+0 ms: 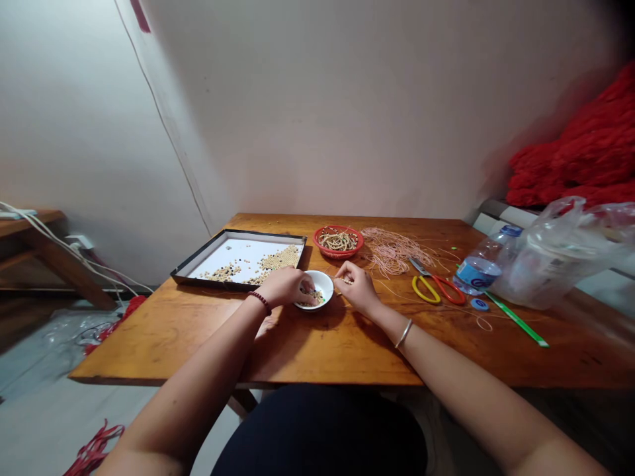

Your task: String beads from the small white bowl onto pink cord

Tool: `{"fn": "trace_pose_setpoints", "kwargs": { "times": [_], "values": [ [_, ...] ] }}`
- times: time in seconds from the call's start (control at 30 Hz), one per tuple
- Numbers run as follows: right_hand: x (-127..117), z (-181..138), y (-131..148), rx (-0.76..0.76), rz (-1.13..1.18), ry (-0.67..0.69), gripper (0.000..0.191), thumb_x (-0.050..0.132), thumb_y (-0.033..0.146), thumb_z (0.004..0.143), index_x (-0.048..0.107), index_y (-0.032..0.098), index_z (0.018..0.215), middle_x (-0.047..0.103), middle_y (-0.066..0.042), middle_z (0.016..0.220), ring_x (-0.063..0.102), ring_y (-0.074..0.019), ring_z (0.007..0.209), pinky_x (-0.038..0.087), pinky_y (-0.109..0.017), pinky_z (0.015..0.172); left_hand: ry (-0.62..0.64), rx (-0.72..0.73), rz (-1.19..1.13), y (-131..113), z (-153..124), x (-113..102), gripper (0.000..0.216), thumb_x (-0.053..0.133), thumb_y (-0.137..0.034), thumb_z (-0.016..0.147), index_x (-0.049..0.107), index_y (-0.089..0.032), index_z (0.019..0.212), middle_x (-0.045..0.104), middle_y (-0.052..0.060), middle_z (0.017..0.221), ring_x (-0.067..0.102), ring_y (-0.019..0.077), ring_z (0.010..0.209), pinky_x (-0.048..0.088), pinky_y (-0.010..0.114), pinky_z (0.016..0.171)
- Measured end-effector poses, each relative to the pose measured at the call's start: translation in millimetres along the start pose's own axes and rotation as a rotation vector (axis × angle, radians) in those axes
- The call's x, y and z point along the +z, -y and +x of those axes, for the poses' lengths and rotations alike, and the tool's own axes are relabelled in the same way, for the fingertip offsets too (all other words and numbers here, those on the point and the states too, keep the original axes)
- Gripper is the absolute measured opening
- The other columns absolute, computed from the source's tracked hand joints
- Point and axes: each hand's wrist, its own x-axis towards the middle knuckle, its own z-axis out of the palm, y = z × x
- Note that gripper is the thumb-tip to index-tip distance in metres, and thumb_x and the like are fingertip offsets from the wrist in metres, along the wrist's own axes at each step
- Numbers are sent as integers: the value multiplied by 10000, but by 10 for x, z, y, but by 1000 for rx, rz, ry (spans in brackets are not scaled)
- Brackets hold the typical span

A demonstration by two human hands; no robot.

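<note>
My left hand [284, 287] reaches into a small white bowl [325, 283] of mixed beads, fingers curled down in a pinch among them. What it pinches is too small to make out. My right hand [354, 285] rests just right of the bowl, fingers pinched together on a thin pink string with a few beads on it. A dark bead bracelet circles my left wrist and a silver bangle my right. Both hands lie on the wooden table [317, 344].
A black-rimmed tray [198, 263] of tan and dark beads lies at the left. Behind the bowl stands a red basket [338, 240] of beaded strands, with loose pink cords [397, 251] beside it. Scissors [436, 287], a water bottle [483, 266], a blue cap [479, 304], a green stick [518, 320] and plastic bags [565, 254] lie at the right.
</note>
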Motion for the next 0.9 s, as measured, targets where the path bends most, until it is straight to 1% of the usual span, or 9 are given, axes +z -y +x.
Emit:
{"fn": "trace_pose_setpoints", "kwargs": {
  "times": [0.1,0.2,0.33,0.47,0.57,0.67,0.8,0.9],
  "values": [
    [6,1,-13,-4,-6,-2,68,555,238,658,500,199,651,357,77,484,329,-93,462,244,-226,466,9,-2,3,-27,0,-4,308,653,-536,684,735,-297,861,721,5,819,618,196,842,403,232,647],
    [15,-2,-15,-2,1,11,86,567,256,663,502,199,666,364,78,486,335,-93,462,250,-223,466,-21,1,52,-54,1,7,220,643,-449,719,740,-290,837,721,12,802,602,210,871,411,240,659],
    [32,-11,-7,8,18,34,109,573,281,675,504,197,666,368,77,482,334,-94,460,246,-221,459,-59,-10,74,-69,-1,34,183,629,-394,722,740,-276,807,717,22,783,600,217,849,418,247,658],
    [54,-15,-29,-9,14,76,121,584,286,669,506,194,660,356,78,487,330,-93,462,240,-220,460,-108,7,37,-42,8,62,175,626,-377,719,734,-258,789,715,35,785,610,222,818,410,256,640],
    [57,-12,-62,-9,-9,85,83,566,254,662,508,195,654,366,74,486,337,-95,464,236,-218,457,-150,39,-69,-6,35,81,200,618,-373,741,732,-246,846,720,41,842,621,214,819,416,256,656],
    [44,-9,-80,-13,-31,67,75,559,244,653,503,196,636,368,72,483,340,-96,465,235,-218,458,-178,97,-243,15,72,103,233,589,-357,788,727,-222,920,722,39,892,630,181,803,430,248,699],
    [27,-21,-58,-34,-56,77,85,557,247,652,496,195,624,387,67,484,350,-94,467,239,-215,462,-187,138,-445,-4,109,131,258,615,-353,790,726,-180,945,723,51,875,619,147,758,437,231,692],
    [21,-34,-35,-59,-84,83,77,557,249,658,508,194,636,403,65,489,356,-94,468,241,-214,464,-182,152,-528,-28,120,147,267,633,-360,781,727,-169,942,724,52,858,615,141,744,437,229,683]
  ]
}}
